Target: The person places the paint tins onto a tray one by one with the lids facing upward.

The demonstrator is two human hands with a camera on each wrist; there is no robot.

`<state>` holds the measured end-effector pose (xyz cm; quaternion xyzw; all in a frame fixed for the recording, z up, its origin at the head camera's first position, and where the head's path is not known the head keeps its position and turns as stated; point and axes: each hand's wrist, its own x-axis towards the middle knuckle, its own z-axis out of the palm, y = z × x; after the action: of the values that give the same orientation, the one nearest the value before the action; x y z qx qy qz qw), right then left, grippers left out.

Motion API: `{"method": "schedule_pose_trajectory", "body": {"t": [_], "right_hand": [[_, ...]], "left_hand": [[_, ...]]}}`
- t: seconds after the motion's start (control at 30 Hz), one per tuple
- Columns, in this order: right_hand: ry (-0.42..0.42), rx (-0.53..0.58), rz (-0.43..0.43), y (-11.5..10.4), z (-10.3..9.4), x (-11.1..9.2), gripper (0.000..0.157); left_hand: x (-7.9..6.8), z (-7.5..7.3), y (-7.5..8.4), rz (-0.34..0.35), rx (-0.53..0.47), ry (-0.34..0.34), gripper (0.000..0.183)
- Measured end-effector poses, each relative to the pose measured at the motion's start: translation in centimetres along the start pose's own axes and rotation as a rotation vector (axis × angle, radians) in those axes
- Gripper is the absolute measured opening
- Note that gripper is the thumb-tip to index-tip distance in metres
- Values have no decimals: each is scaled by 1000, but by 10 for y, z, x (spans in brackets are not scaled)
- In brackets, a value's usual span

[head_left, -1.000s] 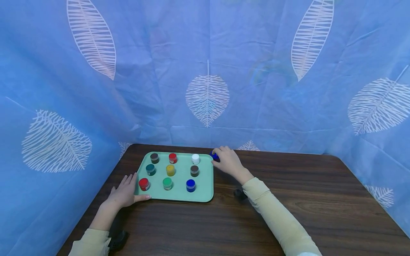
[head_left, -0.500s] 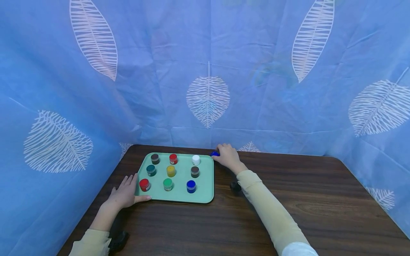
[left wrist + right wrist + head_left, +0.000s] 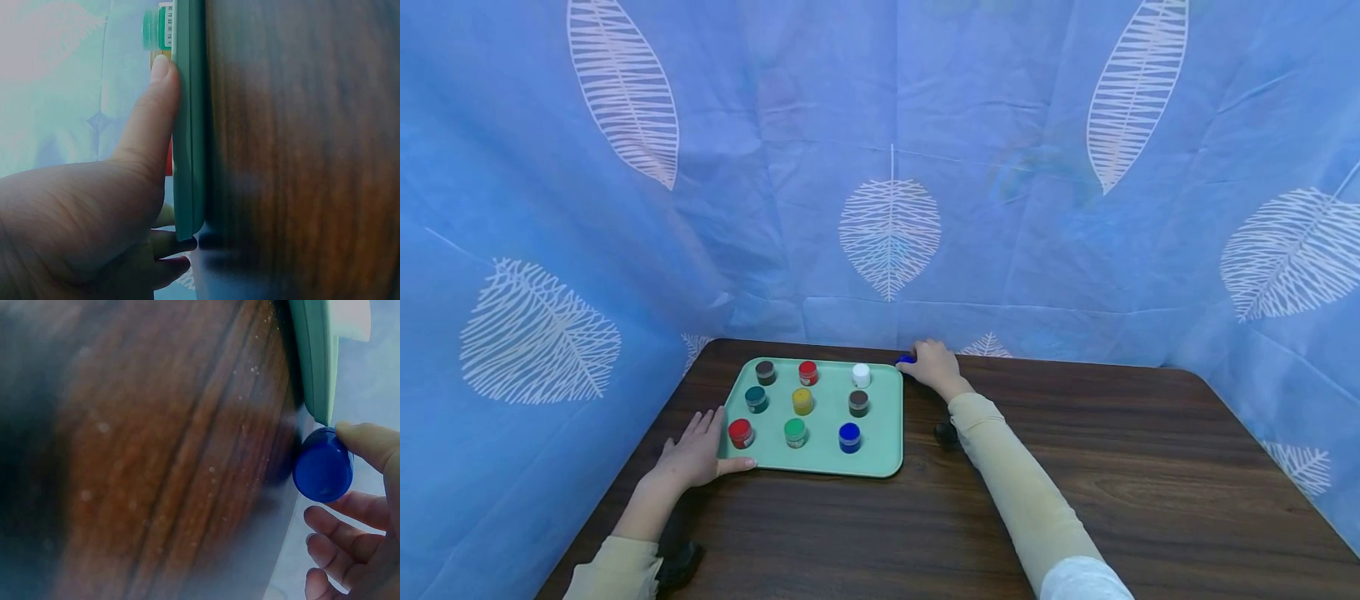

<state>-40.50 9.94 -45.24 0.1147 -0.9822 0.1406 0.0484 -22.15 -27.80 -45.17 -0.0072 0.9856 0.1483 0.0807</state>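
Note:
A pale green tray holds several small paint jars in rows. They include a red jar, a green jar, a yellow jar, a white-lidded jar and a blue-lidded jar. My left hand rests at the tray's near left corner, fingers spread along the side; its thumb lies straight along the near rim. Just off the far right corner, my right hand pinches another blue jar between thumb and fingers. That jar's round end faces the right wrist camera, close beside the tray's edge.
The dark wooden table extends to the right of the tray and in front of it. A blue cloth with white leaf prints hangs behind the table's back edge and along the sides.
My right hand and forearm have shifted slightly forward toward the back edge with the blue jar, of which less shows in the head view. The left hand stays at the tray's corner.

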Motion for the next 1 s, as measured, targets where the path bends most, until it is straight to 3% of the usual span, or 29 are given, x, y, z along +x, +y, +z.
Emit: {"method": "schedule_pose_trajectory", "body": {"t": [0.57, 1.0], "right_hand": [[-6, 15, -3, -1, 5, 6, 30], [53, 62, -57, 2, -5, -11, 34]], "left_hand": [[2, 1, 0, 0, 4, 4, 125], [1, 1, 0, 1, 9, 12, 125]]}}
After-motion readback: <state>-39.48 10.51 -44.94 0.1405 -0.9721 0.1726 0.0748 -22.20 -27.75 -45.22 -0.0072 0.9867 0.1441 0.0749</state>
